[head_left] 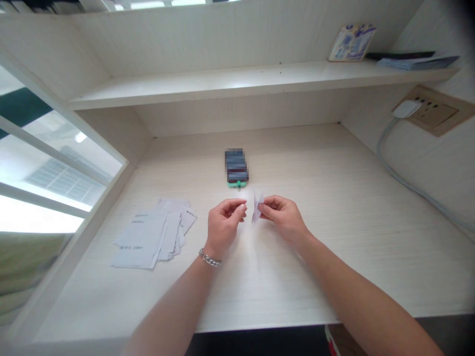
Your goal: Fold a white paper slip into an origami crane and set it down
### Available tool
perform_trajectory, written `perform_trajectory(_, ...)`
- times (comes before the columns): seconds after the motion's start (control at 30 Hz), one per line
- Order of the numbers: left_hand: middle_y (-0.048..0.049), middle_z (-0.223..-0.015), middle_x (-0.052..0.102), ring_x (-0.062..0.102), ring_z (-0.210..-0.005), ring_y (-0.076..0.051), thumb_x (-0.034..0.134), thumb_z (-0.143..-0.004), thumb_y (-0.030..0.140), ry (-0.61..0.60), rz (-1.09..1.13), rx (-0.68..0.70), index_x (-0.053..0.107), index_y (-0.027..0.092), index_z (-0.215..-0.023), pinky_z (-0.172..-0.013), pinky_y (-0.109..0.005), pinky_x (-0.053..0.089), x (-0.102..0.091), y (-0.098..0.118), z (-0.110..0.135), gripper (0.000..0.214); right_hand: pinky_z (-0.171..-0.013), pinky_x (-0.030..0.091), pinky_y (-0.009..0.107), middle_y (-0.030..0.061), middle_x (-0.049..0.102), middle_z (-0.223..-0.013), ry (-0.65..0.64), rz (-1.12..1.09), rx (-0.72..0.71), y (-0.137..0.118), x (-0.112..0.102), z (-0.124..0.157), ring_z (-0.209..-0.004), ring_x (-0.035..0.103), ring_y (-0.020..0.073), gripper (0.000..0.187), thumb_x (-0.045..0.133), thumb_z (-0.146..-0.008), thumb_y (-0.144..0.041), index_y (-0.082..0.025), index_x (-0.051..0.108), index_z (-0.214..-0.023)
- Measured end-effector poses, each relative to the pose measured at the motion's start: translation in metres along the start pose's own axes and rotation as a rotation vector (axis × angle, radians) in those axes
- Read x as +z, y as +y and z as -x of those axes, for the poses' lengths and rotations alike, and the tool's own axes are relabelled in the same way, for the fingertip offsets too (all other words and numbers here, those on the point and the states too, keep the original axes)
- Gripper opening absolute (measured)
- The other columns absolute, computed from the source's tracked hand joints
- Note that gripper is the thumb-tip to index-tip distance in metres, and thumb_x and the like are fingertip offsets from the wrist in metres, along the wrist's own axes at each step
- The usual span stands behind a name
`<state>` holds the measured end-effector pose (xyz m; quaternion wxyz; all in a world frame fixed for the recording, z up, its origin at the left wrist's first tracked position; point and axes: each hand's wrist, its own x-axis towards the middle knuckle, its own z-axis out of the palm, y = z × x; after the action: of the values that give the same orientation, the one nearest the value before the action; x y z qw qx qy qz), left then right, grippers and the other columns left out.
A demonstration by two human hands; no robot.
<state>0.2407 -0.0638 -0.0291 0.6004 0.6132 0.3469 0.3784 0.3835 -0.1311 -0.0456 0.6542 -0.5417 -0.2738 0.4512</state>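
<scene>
My right hand pinches a small folded slip of white paper just above the pale wooden desk. My left hand, with a chain bracelet at the wrist, is curled in a pinch close beside the slip; whether its fingertips touch the paper I cannot tell. A loose pile of printed white slips lies on the desk to the left of my left hand. Just behind my hands lies a phone with a green tab at its near end.
A shelf runs above the desk; on its right end stand a printed card and flat dark booklets. A wall socket with a plug and grey cable is on the right wall. A window is at left.
</scene>
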Motion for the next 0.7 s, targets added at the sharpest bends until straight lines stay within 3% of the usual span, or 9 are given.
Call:
perform_trajectory(0.23,-0.0089,-0.089,0.068,0.065,-0.081,-0.018,0.065,-0.073,0.027,-0.110,0.066,-0.012,0.065,0.013,-0.087,-0.074,-0.029,0.053,0.002,-0.004,-0.001,0.020,-0.068,0.051,0.029,0.0005,0.066,-0.070,-0.109,-0.155,0.098,-0.004,0.002,0.004,-0.065,0.061,0.0124,0.023,0.077,-0.060,-0.032,-0.017,0.065,-0.072)
perform_trajectory(0.37,-0.0083,-0.088,0.069,0.065,-0.080,-0.017,0.066,-0.072,0.026,-0.124,0.012,0.024,0.067,0.013,-0.085,-0.073,-0.028,0.053,0.006,-0.003,0.004,0.018,-0.065,0.050,0.027,0.0000,0.064,-0.071,-0.135,-0.155,0.139,-0.003,0.001,0.005,-0.065,0.060,0.0116,0.024,0.077,-0.061,-0.034,-0.017,0.064,-0.074)
perform_trajectory(0.7,-0.0092,-0.099,0.068,0.064,-0.088,-0.018,0.062,-0.075,0.029,-0.115,-0.139,0.121,0.069,0.017,-0.092,-0.077,-0.028,0.053,0.005,-0.001,0.007,0.022,-0.060,0.051,0.025,0.0005,0.064,-0.070,-0.011,-0.058,0.067,-0.002,0.005,0.005,-0.065,0.060,0.0123,0.029,0.076,-0.059,-0.038,-0.018,0.062,-0.075)
